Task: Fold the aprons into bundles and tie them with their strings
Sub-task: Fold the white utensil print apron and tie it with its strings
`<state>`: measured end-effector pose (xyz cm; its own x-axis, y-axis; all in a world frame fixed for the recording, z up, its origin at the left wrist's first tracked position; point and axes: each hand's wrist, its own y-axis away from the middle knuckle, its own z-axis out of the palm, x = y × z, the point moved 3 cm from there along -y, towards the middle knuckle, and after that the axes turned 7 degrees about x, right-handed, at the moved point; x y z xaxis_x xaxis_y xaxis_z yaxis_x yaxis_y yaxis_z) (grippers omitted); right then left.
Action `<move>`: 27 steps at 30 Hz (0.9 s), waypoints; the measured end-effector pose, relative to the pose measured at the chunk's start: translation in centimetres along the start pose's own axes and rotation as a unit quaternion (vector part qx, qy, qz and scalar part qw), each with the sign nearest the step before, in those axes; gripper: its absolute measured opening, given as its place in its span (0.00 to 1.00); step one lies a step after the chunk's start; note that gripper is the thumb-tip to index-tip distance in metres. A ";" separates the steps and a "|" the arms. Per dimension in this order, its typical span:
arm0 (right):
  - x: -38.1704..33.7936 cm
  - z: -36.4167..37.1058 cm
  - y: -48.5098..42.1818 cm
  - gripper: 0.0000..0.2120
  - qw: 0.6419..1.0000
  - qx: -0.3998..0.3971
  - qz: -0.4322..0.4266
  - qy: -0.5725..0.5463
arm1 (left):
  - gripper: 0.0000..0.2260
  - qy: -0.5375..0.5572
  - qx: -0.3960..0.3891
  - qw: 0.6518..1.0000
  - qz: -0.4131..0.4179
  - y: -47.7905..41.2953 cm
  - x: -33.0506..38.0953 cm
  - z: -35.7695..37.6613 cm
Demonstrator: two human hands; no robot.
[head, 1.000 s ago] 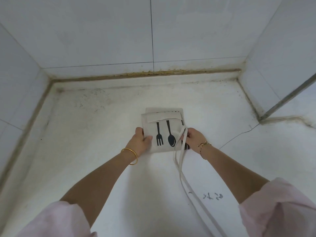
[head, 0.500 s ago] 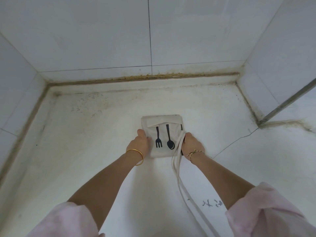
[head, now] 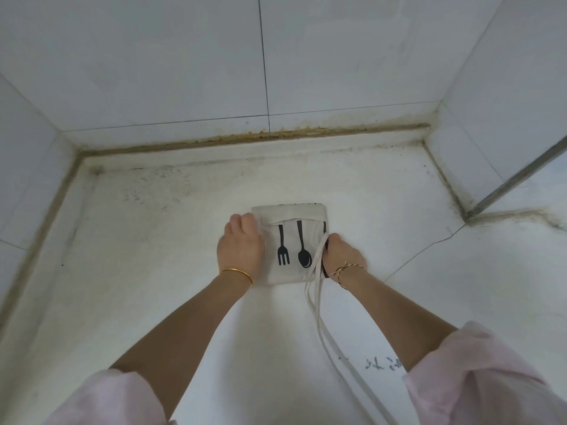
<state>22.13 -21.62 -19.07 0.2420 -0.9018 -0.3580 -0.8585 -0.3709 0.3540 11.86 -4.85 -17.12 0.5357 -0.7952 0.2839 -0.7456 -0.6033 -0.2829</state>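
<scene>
One head-worn camera looks forward and down over the white counter point(head: 147, 271) toward the tiled wall point(head: 184, 56).

- Soft, even light washes the white wall tiles point(head: 184, 56) and surface point(head: 138, 271), bright throughout.
- Faint shadows lie beneath the arms point(head: 184, 326).
- Wide-angle lens bows edges; near sleeves point(head: 491, 381) blur.
</scene>
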 end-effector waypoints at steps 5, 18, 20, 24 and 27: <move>0.3 -0.4 0.2 0.07 0.997 0.001 -0.020 -0.073 | 0.27 -0.023 -0.145 0.969 0.197 0.7 3.4 2.2; -0.1 -1.8 -0.3 0.04 0.992 0.015 0.107 -0.068 | 0.33 -0.090 -0.293 0.938 0.160 -0.3 3.9 3.6; 0.7 -3.0 -1.7 0.09 0.982 -0.003 0.131 -0.138 | 0.33 -0.090 -0.297 0.937 0.160 -0.4 3.9 3.6; 1.4 -6.5 -3.9 0.13 0.973 -0.077 0.157 -0.152 | 0.34 -0.077 -0.305 0.935 0.162 -0.6 3.7 3.5; 0.3 -10.2 -4.9 0.07 0.992 0.067 0.062 0.089 | 0.33 -0.071 -0.301 0.936 0.168 -0.6 3.4 3.5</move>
<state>30.98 -22.36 -12.13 0.1966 -0.9680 -0.1561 -0.9362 -0.2327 0.2633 15.51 -7.37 -19.16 0.2463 -0.9598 0.1344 -0.9467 -0.2085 0.2455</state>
